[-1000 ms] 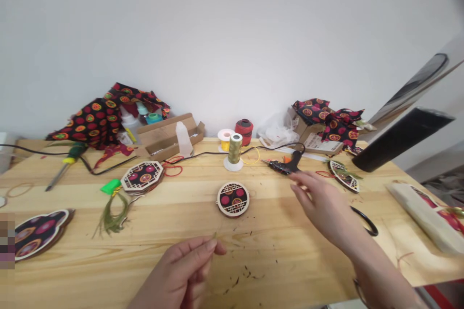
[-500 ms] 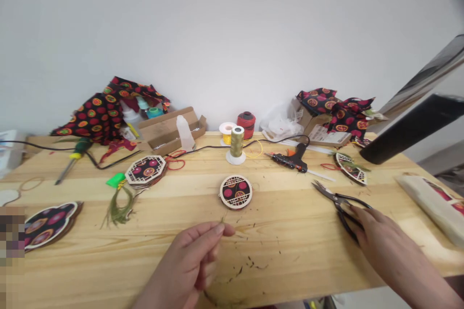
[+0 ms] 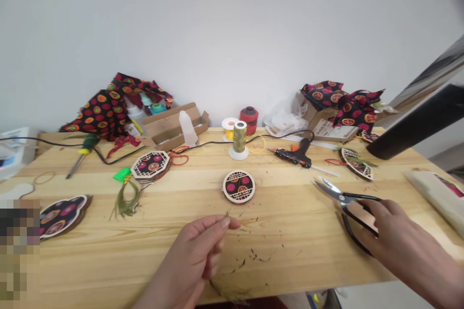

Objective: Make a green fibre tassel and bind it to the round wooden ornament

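Note:
My left hand (image 3: 201, 248) is closed in a pinch near the front middle of the table. A small tip of green thread (image 3: 227, 214) shows above its thumb, and more green strands hang below the hand at the table's front edge. On the right, my right hand (image 3: 402, 241) is wrapped round a black handle of the scissors (image 3: 342, 198), whose blades are parted and point to the far left. Beyond my left hand lies a round wooden-framed pendant (image 3: 239, 187) with dark patterned fabric inside. Dark thread scraps (image 3: 252, 257) are scattered beside the left hand.
Behind the pendant stand a green thread spool (image 3: 239, 137) and a red one (image 3: 248, 120). A glue gun (image 3: 295, 155) lies right of them. Left are an octagonal pendant (image 3: 150, 166), a green tassel (image 3: 127, 200) and a screwdriver (image 3: 81, 155). A black roll (image 3: 413, 123) leans at right.
The scissors' handles have spread and the blades now stand wider apart in my right hand. My left hand keeps its pinch. The whole view has shifted slightly.

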`<state>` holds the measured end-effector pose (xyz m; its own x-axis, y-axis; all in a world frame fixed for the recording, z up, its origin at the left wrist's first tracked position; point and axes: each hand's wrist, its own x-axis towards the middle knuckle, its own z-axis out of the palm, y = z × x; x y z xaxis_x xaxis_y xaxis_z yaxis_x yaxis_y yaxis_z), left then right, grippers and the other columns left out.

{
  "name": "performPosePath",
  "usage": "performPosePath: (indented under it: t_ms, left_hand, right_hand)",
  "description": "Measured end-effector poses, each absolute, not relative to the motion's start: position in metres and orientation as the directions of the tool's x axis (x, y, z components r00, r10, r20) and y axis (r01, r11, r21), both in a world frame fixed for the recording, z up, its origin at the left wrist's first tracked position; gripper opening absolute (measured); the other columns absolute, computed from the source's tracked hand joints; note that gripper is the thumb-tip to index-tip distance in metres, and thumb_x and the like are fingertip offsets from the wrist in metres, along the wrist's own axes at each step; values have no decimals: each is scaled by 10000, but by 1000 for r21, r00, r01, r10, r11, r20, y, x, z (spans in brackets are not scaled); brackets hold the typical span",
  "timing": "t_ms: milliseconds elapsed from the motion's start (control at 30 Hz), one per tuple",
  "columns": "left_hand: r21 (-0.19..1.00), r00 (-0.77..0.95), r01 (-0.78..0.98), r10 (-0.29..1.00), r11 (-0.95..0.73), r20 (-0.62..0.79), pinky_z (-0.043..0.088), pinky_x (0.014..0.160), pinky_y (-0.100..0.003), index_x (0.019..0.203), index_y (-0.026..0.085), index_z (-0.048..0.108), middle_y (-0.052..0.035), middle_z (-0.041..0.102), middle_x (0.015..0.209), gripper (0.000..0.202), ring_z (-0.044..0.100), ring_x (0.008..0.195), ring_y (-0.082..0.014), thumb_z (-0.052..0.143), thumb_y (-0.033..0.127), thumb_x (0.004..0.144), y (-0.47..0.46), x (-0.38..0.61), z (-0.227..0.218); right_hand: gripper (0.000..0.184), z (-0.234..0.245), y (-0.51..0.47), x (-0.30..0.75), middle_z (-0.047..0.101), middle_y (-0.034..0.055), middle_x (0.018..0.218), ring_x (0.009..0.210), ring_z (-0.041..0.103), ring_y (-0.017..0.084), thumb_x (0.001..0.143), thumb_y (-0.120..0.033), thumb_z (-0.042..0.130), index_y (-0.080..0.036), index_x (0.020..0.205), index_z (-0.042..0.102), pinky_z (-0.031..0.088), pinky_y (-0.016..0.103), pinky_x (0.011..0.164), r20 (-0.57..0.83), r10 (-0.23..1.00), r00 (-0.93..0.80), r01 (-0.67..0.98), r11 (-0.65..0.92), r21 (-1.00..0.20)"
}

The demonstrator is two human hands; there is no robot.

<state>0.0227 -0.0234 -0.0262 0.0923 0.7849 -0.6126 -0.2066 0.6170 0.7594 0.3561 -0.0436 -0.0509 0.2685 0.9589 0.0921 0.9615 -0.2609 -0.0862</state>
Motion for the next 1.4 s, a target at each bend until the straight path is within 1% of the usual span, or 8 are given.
performPosePath:
  t_ms: [100,200,300,400,467,700,933,1400]
  left_hand:
    - [769,109,-183,790,612,-603,159,385,-162,750,126,694,98,283,477,297,188,420,-42,701,410,663,-24,23,-28]
    - [784,116,-163,801,599,-588,154,385,-167,769,123,692,92,305,485,299,193,421,-44,685,410,684,-25,23,-28]
    - [806,110,-130,817,577,-566,160,388,-171,782,129,688,89,316,479,285,200,423,-50,666,402,704,-27,23,-29]
    - [830,99,-93,834,550,-542,158,391,-176,790,139,689,86,316,470,287,199,425,-60,651,412,709,-29,22,-29]
    - [842,82,-73,844,535,-529,151,393,-179,790,144,687,83,319,471,284,198,430,-65,642,414,714,-30,22,-28]
    - [856,195,16,838,517,-510,150,413,-204,643,159,624,75,315,476,279,208,445,-79,581,403,770,-30,22,-23]
    - [849,220,126,821,512,-528,132,436,-225,837,149,671,81,289,481,276,208,454,-91,550,392,787,-30,23,-23]
    - [842,283,194,793,503,-539,159,446,-225,846,156,660,81,304,494,287,225,474,-99,522,404,805,-30,18,-26]
  right_hand:
    - [416,-33,-50,326,618,152,981,815,625,292,701,-400,508,-137,1013,586,504,387,711,-39,976,213,906,-212,-365]
    - [324,-16,-56,290,639,75,875,808,612,227,714,-372,580,-182,976,579,497,285,675,-209,977,-37,693,-126,-710]
    - [220,-4,-58,261,627,26,713,665,590,181,679,-270,608,-183,881,601,453,231,545,-324,918,-228,475,-186,-860]
    - [171,1,-54,248,571,-20,593,550,527,132,692,-256,612,-173,843,611,397,203,490,-471,805,-359,454,-290,-842]
    - [199,2,-48,246,531,-35,576,530,471,111,688,-301,642,-162,828,614,361,191,474,-502,772,-390,510,-273,-816]
    - [315,-3,-37,239,419,-46,564,564,379,102,658,-439,694,-147,731,600,297,183,480,-447,795,-411,617,-118,-778]
    - [356,-7,-33,230,403,-36,615,589,354,104,685,-490,657,-143,739,593,297,193,508,-415,795,-442,601,-81,-795]
    - [341,-19,-28,228,329,-53,615,584,259,80,692,-427,659,-144,634,476,244,190,502,-464,717,-521,480,-204,-854]
